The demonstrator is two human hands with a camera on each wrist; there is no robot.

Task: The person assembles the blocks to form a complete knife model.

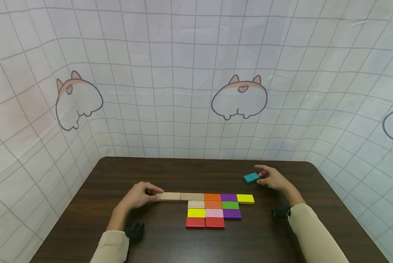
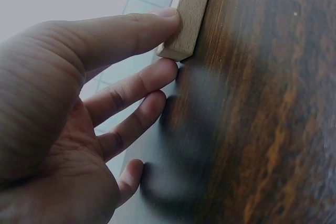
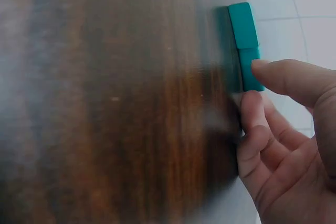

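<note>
My left hand pinches the left end of a plain wooden block, its thumb on the block's near side in the left wrist view. That block lies end to end with another plain wooden block, which meets the patchwork of coloured blocks. Toward the far right, my right hand holds the right-hand teal block between its thumb and a finger at the end. A second teal block lies against it, and the pair sits slightly slanted on the table. One finger of the right hand extends beyond the pair.
Orange, purple, yellow, green, pink and red blocks lie flat in staggered rows on the dark wooden table. A white gridded cloth hangs behind and at both sides.
</note>
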